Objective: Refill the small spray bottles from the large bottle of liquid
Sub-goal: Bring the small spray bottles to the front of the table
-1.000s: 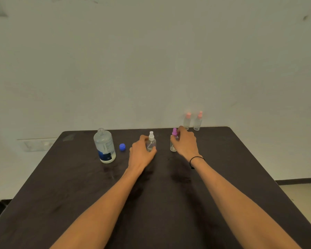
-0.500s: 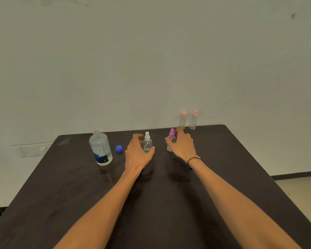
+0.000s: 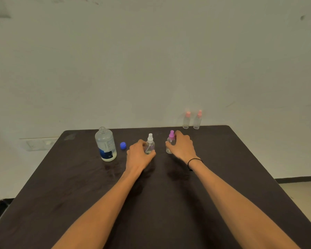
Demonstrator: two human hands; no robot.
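**Bottles gripped, no pouring yet**

On the counter (image 3: 241, 159) the large bottle (image 3: 106, 144) stands uncapped beside its blue cap (image 3: 123, 145). The left hand (image 3: 139, 155) grips the white-topped spray bottle (image 3: 150, 144) and the right hand (image 3: 182, 147) the purple-topped one (image 3: 170, 142), tops on; filling seemingly remains.

dark table (image 3: 61, 186) against pale wall (image 3: 151, 60); light floor (image 3: 302, 191) right.

Plain room: dark table (image 3: 223, 177) against bare wall (image 3: 151, 60)

A large clear bottle (image 3: 106, 144) stands uncapped at the table's far left. Two small spray bottles, white-topped (image 3: 149, 144) and purple-topped (image 3: 170, 142), stand upright nearby.
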